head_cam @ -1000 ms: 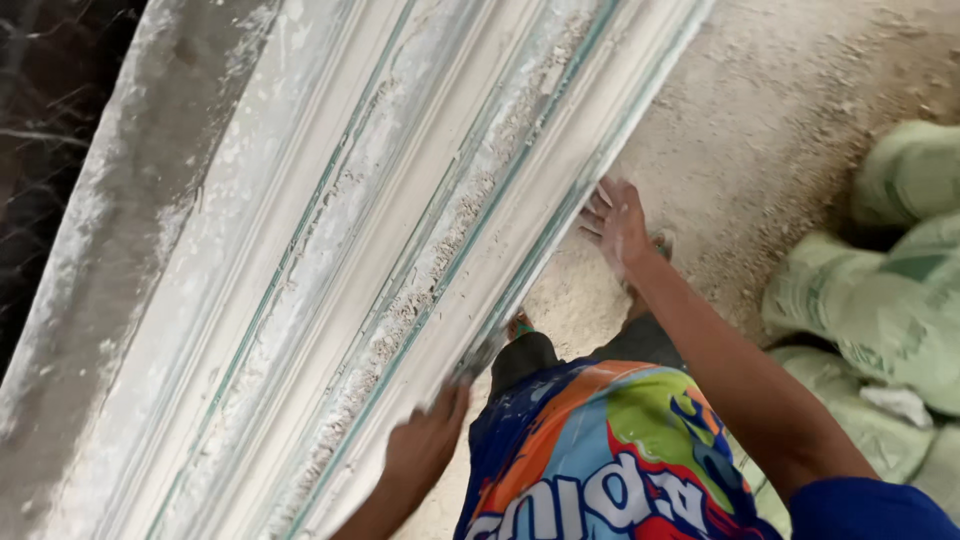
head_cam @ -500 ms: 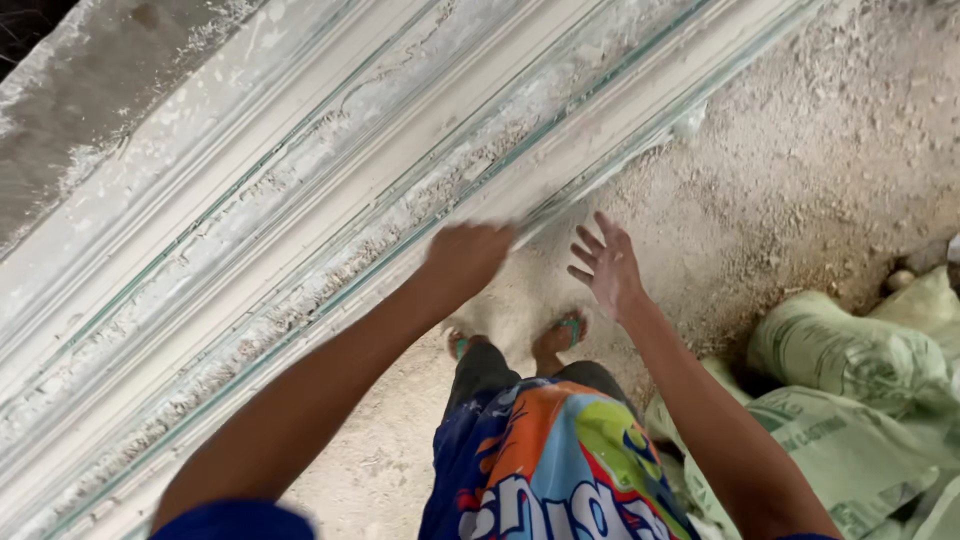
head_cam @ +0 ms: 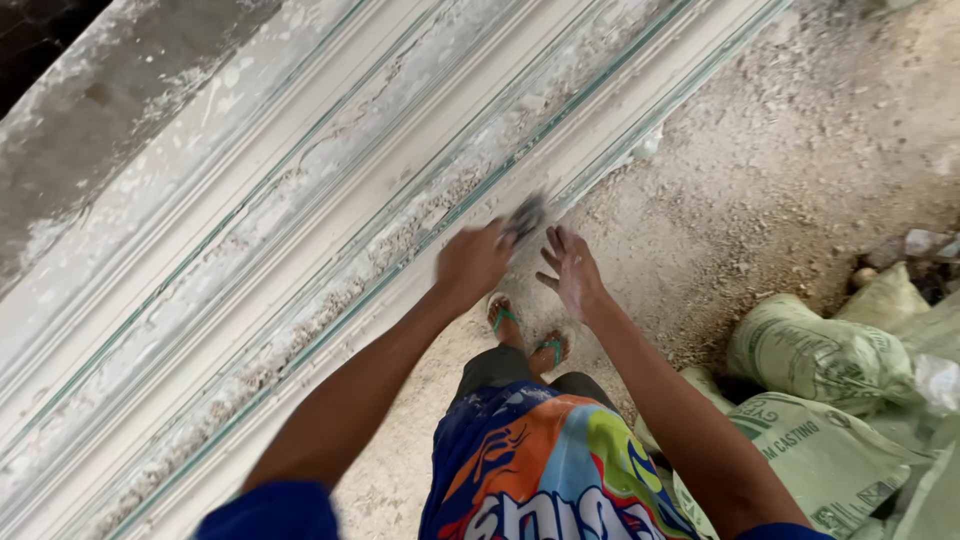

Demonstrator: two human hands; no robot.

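A long white moulded slab (head_cam: 300,220) with grooved ridges and green lines runs diagonally across the view, dusted with plaster crumbs. My left hand (head_cam: 470,265) is closed around a small dark, blurred object (head_cam: 525,215) held at the slab's near edge. My right hand (head_cam: 572,270) hovers just beside it with its fingers spread and dusty white, holding nothing. My feet in green-strapped sandals (head_cam: 525,330) stand on the sandy ground below the hands.
Sandy, gritty ground (head_cam: 800,170) spreads to the right of the slab. Several pale green woven sacks (head_cam: 830,350) are piled at the lower right. A dark gap (head_cam: 40,40) lies at the upper left beyond the slab.
My left hand went from low beside my body up to the slab's edge and now grips a small dark object. My right hand has drawn in next to it.
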